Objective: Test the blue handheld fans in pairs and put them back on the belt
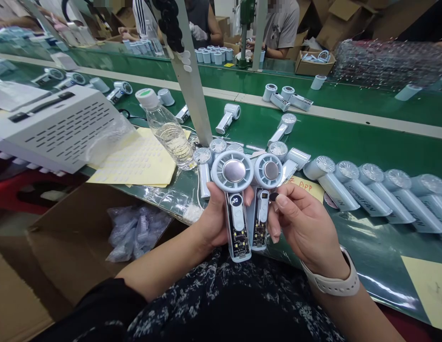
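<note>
My left hand [214, 216] is closed round a light-blue handheld fan [238, 228] with a clear front, circuit board inside and a lit round display reading 20. Right beside it is a second handheld fan [260, 228], its display also lit. What supports this second fan is partly hidden; fingers of both hands are close to it. Between thumb and fingertip, my right hand [302, 221] pinches a small dark round piece [274, 196] next to the second fan's display. More fans [203, 166] stand just behind the two, on the green bench [349, 247].
A row of fans [370, 190] lies at the right. At the left are a water bottle [171, 137], yellow sticker sheets [135, 161] and a white vented machine [64, 128]. A metal post [190, 80] rises behind. Below left, an open carton [64, 247] contains plastic bags [137, 232]. Co-workers sit opposite.
</note>
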`<state>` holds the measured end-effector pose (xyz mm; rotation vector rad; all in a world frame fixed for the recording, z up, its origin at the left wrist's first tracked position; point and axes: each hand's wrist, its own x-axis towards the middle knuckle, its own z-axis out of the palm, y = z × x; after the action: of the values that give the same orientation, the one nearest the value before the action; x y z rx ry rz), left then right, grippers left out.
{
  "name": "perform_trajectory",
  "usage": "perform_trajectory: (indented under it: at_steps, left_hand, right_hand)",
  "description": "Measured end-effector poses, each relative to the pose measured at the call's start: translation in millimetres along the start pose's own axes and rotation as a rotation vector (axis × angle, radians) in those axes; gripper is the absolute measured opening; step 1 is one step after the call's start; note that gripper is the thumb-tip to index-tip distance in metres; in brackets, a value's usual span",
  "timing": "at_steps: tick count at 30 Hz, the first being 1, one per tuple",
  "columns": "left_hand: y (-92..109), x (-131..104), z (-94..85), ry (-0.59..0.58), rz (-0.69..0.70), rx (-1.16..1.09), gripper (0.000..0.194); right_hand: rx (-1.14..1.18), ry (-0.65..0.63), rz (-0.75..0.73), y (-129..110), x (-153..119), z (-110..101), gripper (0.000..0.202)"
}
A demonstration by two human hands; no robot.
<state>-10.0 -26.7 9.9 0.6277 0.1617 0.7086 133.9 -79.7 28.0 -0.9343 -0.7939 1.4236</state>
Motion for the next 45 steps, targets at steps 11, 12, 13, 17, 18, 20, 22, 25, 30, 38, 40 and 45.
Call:
perform_trajectory:
  at_steps: [11,12,13,17,18,20,22,25,30,38,40,45]
  left_hand:
    - [-2,2,-1.2,0.108,0.223,0.125,0.068]
    - [-3,2,-1.0,0.117,0.249,0.147,0.069]
    - [-3,1,-0.5,0.124,0.264,0.167,0.069]
    - [-3,-1,3.1,0.126,0.284,0.241,0.071]
    - [-3,-2,4.4,0.121,0.287,0.260,0.072]
    - [-1,-3,6.9,0.111,0.292,0.295,0.071]
    - [0,-3,8.9,0.104,0.300,0.314,0.071]
    - [0,-3,10.1,0.123,0.322,0.343,0.072]
    - [-3,-4,5.8,0.176,0.355,0.446,0.072]
    - [-6,-7,-0.3,0.174,0.237,0.375,0.071]
    - [-5,-6,2.6,0.180,0.212,0.303,0.071]
    - [-2,-5,6.4,0.165,0.151,0.234,0.072]
  right_hand:
    - [-0.313,0.149,-0.437,13,-11,-2,0.010]
    - [-0.508,0.139,-0.566,15,-14,-1,0.009]
    - [-0.708,0.121,-0.695,16,-17,0,0.010]
    - [-1.187,0.060,-0.976,16,-21,2,0.013]
    - [-1.228,0.070,-0.998,16,-21,3,0.013]
    - [-1.281,0.069,-1.035,15,-20,3,0.012]
    - [-1.302,0.053,-1.067,14,-20,3,0.012]
    - [-1.333,0.045,-1.066,12,-22,2,0.012]
    - [-1.411,0.010,-1.039,13,-27,2,0.012]
    - [-1.387,0.076,-0.953,12,-31,5,0.011]
    - [-1.262,0.122,-0.831,10,-33,2,0.010]
    - [-1.019,0.261,-0.673,8,-37,-6,0.011]
